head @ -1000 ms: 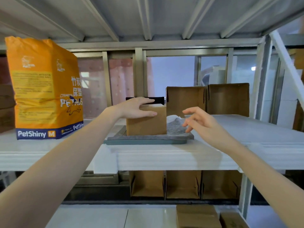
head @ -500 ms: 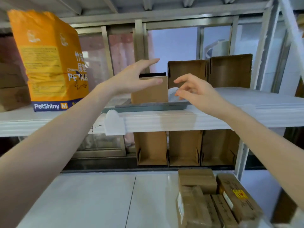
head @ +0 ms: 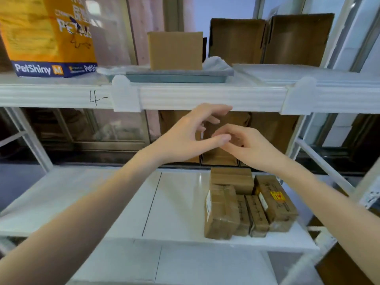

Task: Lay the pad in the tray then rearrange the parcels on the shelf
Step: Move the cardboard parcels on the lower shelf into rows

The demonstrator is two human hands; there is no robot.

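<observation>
On the upper shelf lies a grey-blue tray (head: 176, 79) with a grey pad (head: 216, 72) spread in it. A plain cardboard box (head: 175, 50) stands on the pad. Several taped brown parcels (head: 246, 204) sit packed together on the lower white shelf (head: 102, 202) at the right. My left hand (head: 189, 134) and my right hand (head: 246, 145) hover empty between the two shelves, fingertips close together, fingers loosely spread, above the parcels.
An orange PetShiny bag (head: 45, 36) stands at the upper shelf's left. Two opened cardboard boxes (head: 269, 38) stand behind the tray at right. More opened boxes (head: 226, 157) stand behind the lower shelf. White shelf posts (head: 320, 159) frame the right side.
Both hands have come down from the box on the tray to the gap below the upper shelf. My view has tilted down, bringing the lower shelf's parcels into sight.
</observation>
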